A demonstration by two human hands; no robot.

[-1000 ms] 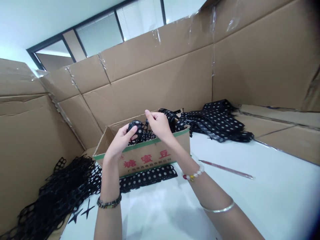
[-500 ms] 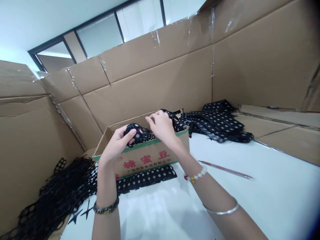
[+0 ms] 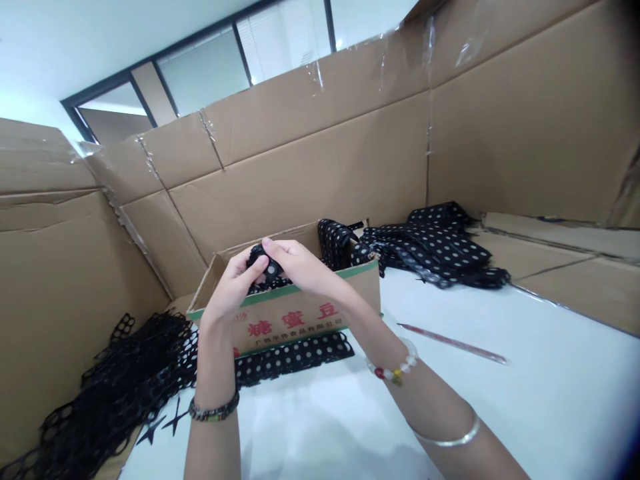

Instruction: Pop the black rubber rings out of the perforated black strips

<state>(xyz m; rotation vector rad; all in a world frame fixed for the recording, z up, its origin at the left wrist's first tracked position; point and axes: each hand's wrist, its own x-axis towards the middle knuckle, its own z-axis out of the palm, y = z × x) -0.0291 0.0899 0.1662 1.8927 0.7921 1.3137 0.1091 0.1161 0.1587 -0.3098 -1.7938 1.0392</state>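
Observation:
Over the open cardboard box (image 3: 300, 317) with red characters, both my hands meet on a small black perforated piece with white dots (image 3: 269, 268). My left hand (image 3: 235, 288) curls under it with the thumb pressed on top. Fingers of my right hand (image 3: 297, 265) pinch the same piece from the right. More black dotted strips fill the box and hang over its far edge (image 3: 336, 241).
A flat dotted strip (image 3: 295, 355) lies on the white table in front of the box. A heap of empty black mesh (image 3: 110, 393) spills at the left. Dotted strips (image 3: 435, 247) pile at the back right. A thin reddish stick (image 3: 453, 342) lies right. Cardboard walls (image 3: 320, 167) surround the table.
My right hand has come down and left from a raised pinch until it meets the left hand on the piece. The left hand stayed over the box's near edge.

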